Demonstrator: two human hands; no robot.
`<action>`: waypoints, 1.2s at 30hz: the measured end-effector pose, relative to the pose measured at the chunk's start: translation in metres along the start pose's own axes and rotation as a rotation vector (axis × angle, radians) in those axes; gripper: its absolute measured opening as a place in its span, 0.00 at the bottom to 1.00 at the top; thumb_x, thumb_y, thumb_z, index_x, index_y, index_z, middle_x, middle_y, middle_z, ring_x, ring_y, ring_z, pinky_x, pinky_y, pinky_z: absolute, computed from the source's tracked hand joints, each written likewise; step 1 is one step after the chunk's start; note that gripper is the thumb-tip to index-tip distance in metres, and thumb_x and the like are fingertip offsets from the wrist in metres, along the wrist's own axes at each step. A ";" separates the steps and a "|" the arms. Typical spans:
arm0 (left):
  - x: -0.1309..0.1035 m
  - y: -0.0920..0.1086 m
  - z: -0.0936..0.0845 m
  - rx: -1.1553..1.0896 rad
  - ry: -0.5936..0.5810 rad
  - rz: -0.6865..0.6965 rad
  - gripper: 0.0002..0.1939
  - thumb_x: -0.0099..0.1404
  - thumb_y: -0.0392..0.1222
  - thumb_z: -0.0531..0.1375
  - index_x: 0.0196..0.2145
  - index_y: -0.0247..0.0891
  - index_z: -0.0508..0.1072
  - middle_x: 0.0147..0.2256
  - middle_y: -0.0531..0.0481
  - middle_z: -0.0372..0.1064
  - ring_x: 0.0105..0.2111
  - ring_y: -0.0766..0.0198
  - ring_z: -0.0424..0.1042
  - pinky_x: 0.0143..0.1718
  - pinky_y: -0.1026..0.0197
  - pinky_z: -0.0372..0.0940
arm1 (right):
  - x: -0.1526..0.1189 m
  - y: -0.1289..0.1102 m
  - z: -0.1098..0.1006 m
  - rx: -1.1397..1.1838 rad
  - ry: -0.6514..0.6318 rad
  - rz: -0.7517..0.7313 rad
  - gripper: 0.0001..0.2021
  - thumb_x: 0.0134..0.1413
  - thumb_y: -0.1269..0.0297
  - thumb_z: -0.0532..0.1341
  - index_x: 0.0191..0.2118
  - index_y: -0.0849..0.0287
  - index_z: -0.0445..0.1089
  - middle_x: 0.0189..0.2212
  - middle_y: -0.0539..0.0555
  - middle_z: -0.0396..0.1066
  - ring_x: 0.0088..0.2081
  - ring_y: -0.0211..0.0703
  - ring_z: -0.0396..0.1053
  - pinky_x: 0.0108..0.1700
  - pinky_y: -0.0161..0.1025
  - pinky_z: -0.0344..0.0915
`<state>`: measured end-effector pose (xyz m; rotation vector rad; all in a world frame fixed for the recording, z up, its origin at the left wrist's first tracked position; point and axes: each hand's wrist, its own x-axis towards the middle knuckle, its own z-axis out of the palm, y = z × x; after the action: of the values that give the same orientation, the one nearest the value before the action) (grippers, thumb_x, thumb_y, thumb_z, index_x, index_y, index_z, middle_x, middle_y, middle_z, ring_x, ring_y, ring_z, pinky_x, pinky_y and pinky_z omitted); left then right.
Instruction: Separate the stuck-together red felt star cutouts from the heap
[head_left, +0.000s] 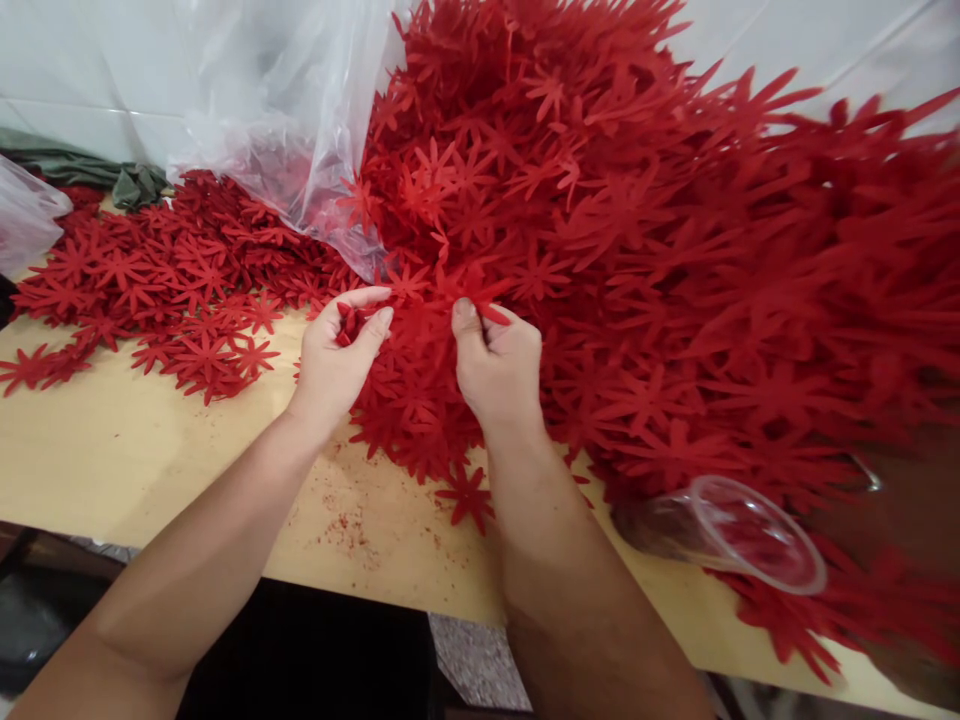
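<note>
Bare forearms crossed a smooth surface. Left fingers curled around matte red petals; right fingers clamped a slender petal, its tip jutting right.

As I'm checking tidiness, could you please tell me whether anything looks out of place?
A clear plastic cup sits tipped among red flower-shaped pieces at right, whereas cups normally stand upright; reddish crumbs litter the pale wooden tabletop.

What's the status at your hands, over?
Left hand: holding red flower-shaped cloth-like cutouts. Right hand: pinching red petals. Round clear plastic cup: apart from both hands.
</note>
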<state>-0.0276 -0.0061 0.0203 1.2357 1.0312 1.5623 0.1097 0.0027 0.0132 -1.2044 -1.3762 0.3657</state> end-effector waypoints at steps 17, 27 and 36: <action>0.001 -0.018 0.002 0.165 -0.120 0.056 0.02 0.57 0.38 0.59 0.30 0.37 0.70 0.30 0.54 0.72 0.32 0.71 0.68 0.39 0.66 0.63 | -0.006 0.002 0.010 0.072 -0.131 -0.069 0.12 0.52 0.52 0.57 0.30 0.57 0.64 0.28 0.50 0.64 0.33 0.38 0.63 0.40 0.40 0.63; 0.000 -0.024 0.003 0.296 -0.117 0.100 0.05 0.58 0.41 0.59 0.31 0.38 0.71 0.28 0.53 0.71 0.28 0.70 0.65 0.35 0.64 0.61 | -0.007 -0.006 0.011 0.192 -0.022 0.069 0.20 0.48 0.47 0.60 0.18 0.56 0.58 0.15 0.45 0.53 0.19 0.31 0.50 0.22 0.34 0.52; -0.001 -0.020 0.002 0.316 -0.128 0.140 0.04 0.58 0.38 0.58 0.32 0.38 0.70 0.30 0.52 0.71 0.30 0.68 0.67 0.38 0.63 0.63 | -0.004 -0.003 0.008 0.340 -0.062 0.126 0.17 0.41 0.49 0.65 0.22 0.58 0.66 0.20 0.46 0.62 0.23 0.31 0.57 0.27 0.34 0.57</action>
<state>-0.0227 -0.0010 0.0013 1.6321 1.1591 1.4388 0.1010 0.0016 0.0112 -1.0053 -1.2330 0.7015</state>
